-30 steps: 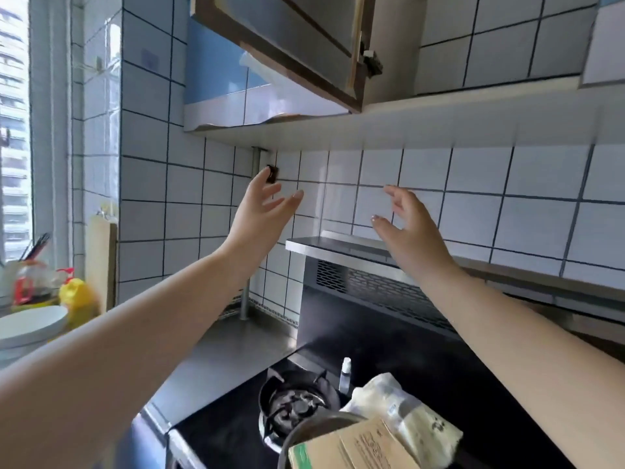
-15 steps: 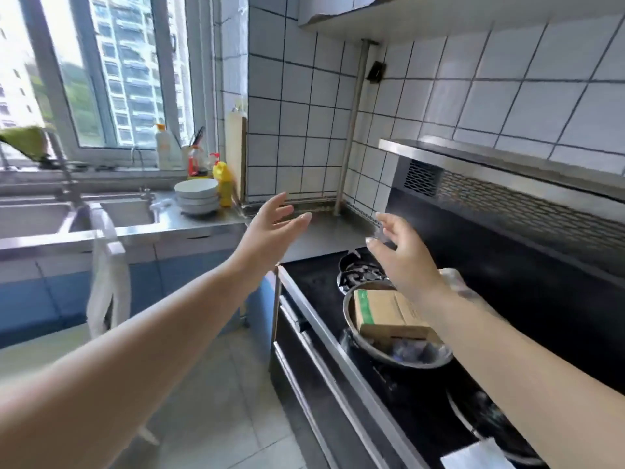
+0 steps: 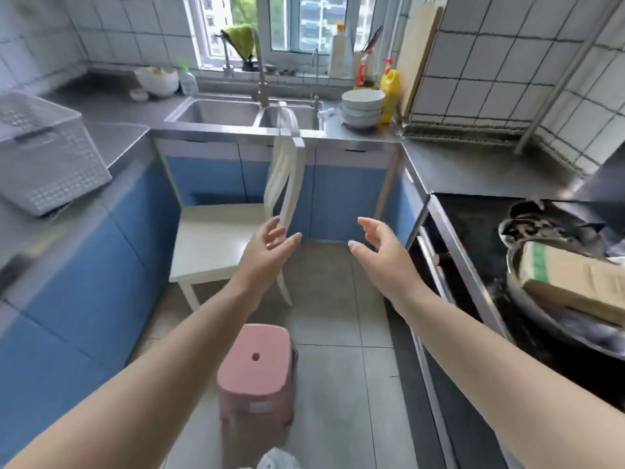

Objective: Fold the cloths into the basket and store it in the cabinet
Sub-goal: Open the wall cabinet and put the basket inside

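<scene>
Fingers (image 3: pixel 367 225) on both hands are spread and relaxed, holding nothing at all. The left hand (image 3: pixel 267 252) and right hand (image 3: pixel 382 252) hang out in front at mid-frame, well apart from each other, palms sort of facing in.

The basket (image 3: pixel 44 157), the white perforated one, sits on the steel tabletop (image 3: pixel 111 140) way over at about 10 o'clock from the hands, well apart from either one. I can't see down into it from here, so no telling if any cloths are folded inside. The only cloth-looking things are a green rag (image 3: pixel 240 38) draped on the tap at 12 o'clock and a white scrap (image 3: pixel 277 460) at the very bottom edge, 6 o'clock, too cropped to call.

So progress-wise, my guess: the storing part isn't done, since the basket is out on the tabletop, not in a cabinet. Whether folding is finished, can't tell.

Rest of the room: white chair (image 3: pixel 233 231) just past the left hand, pink stool (image 3: pixel 255 374) on the floor at 6 o'clock, stacked bowls (image 3: pixel 362 106) by the sink at 1 o'clock, a pan with a cardboard box (image 3: pixel 571 275) on the stove at 3 o'clock.
</scene>
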`<state>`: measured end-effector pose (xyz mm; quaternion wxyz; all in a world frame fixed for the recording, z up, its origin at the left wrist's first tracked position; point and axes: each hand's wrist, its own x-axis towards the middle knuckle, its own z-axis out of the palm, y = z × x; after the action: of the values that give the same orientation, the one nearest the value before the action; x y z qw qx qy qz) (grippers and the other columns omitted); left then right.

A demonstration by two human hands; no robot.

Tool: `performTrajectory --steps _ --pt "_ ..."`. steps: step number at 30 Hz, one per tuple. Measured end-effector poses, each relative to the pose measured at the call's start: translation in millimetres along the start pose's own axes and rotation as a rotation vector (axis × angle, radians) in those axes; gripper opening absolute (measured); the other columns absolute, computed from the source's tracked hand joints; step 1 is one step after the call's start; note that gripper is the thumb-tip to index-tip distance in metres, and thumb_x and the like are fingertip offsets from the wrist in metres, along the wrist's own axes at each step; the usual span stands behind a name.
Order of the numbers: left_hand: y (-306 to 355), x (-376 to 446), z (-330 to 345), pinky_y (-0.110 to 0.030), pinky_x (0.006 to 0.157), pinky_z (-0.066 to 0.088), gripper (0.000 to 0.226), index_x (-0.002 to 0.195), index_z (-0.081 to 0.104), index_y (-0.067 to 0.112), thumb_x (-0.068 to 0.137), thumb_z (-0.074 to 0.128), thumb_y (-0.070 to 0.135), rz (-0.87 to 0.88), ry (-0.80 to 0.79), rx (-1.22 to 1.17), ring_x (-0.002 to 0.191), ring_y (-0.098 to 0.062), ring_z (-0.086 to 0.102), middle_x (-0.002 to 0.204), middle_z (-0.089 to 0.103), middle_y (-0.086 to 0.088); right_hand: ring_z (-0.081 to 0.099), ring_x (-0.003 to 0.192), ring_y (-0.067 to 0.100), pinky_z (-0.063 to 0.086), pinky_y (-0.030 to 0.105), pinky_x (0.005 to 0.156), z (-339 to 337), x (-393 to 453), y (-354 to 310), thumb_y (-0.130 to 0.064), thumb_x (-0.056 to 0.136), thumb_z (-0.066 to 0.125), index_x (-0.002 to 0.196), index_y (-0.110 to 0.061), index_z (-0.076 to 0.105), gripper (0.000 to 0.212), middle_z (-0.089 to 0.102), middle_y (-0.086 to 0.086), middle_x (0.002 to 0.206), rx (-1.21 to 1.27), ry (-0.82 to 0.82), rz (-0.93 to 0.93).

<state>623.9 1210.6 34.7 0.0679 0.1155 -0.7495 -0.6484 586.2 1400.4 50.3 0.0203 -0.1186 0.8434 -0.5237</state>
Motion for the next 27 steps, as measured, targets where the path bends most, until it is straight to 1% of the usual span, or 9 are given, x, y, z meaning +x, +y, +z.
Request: performTrajectory --steps 2,5,9,11,14,17,20,25,27 --pt "-17.6 -9.3 -42.5 -0.019 0.083 0.048 0.065 0.143 0.032 0.021 0.087 0.062 0.036 -0.028 0.127 -0.001 0.103 -0.001 0.054 0.14 0.046 0.0 0.039 0.129 0.01 0.031 0.024 0.099 45.9 4.0 -16.9 -0.027 0.091 0.056 0.136 -0.027 0.042 0.047 0.043 -0.004 0.141 -0.011 -0.117 -0.02" --pt "-24.2 -16.9 -64.0 -0.028 0.094 0.045 0.064 0.142 0.033 0.023 0.087 0.06 0.041 -0.044 0.128 0.036 0.116 -0.011 0.049 0.141 0.044 0.0 0.039 0.128 0.011 0.031 0.024 0.097 67.5 4.4 -29.4 -0.027 0.092 0.055 0.137 -0.024 0.04 0.047 0.042 -0.004 0.142 0.027 -0.141 -0.021" --pt "-45.9 -36.9 -149.5 -0.036 0.101 0.044 0.064 0.141 0.034 0.025 0.086 0.062 0.043 -0.087 0.297 -0.025 0.12 -0.013 0.049 0.139 0.046 0.002 0.039 0.13 0.015 0.032 0.024 0.098 157.8 2.8 -65.7 -0.025 0.093 0.055 0.137 -0.022 0.04 0.046 0.043 -0.001 0.142 0.054 -0.31 -0.04" --pt "-60.8 -47.3 -193.9 -0.036 0.101 0.043 0.063 0.14 0.036 0.025 0.085 0.063 0.042 -0.112 0.364 -0.06 0.119 -0.012 0.05 0.137 0.047 0.003 0.041 0.13 0.016 0.036 0.029 0.104 203.6 -1.0 -84.4 -0.025 0.093 0.056 0.136 -0.021 0.041 0.046 0.044 -0.001 0.141 0.052 -0.369 -0.053" --pt "-75.2 -58.7 -247.4 -0.038 0.103 0.042 0.059 0.139 0.038 0.026 0.087 0.062 0.039 -0.157 0.42 -0.098 0.116 -0.01 0.052 0.135 0.049 0.004 0.041 0.13 0.015 0.038 0.033 0.106 259.2 1.5 -104.4 -0.025 0.093 0.056 0.136 -0.022 0.041 0.046 0.044 -0.001 0.141 0.047 -0.422 -0.084" --pt "-92.8 -67.6 -318.9 -0.031 0.095 0.043 0.051 0.134 0.041 0.027 0.088 0.062 0.034 -0.161 0.523 -0.151 0.109 -0.002 0.053 0.131 0.051 0.005 0.04 0.13 0.013 0.036 0.03 0.103 332.2 8.0 -134.4 -0.025 0.092 0.056 0.137 -0.025 0.041 0.047 0.045 -0.004 0.14 0.031 -0.488 -0.109" --pt "-99.2 -69.2 -361.7 -0.025 0.086 0.042 0.045 0.131 0.044 0.024 0.089 0.061 0.025 -0.179 0.599 -0.179 0.104 -0.003 0.054 0.128 0.052 0.002 0.041 0.13 0.012 0.038 0.033 0.106 375.0 17.6 -152.5 -0.026 0.092 0.056 0.137 -0.026 0.042 0.048 0.045 -0.004 0.141 0.042 -0.514 -0.119" --pt "-110.1 -64.1 -435.1 -0.036 0.101 0.041 0.048 0.133 0.045 0.015 0.089 0.062 0.019 -0.203 0.711 -0.181 0.106 -0.012 0.055 0.128 0.053 -0.004 0.039 0.132 0.013 0.034 0.025 0.098 457.2 34.2 -191.3 -0.029 0.093 0.054 0.139 -0.027 0.039 0.049 0.042 -0.006 0.143 0.07 -0.595 -0.105" --pt "-112.2 -58.9 -450.2 -0.033 0.099 0.041 0.048 0.134 0.044 0.013 0.089 0.061 0.016 -0.202 0.722 -0.193 0.103 -0.01 0.054 0.128 0.052 -0.005 0.038 0.132 0.012 0.033 0.026 0.098 476.9 40.1 -198.9 -0.03 0.093 0.054 0.139 -0.029 0.038 0.049 0.041 -0.008 0.144 0.064 -0.624 -0.106"
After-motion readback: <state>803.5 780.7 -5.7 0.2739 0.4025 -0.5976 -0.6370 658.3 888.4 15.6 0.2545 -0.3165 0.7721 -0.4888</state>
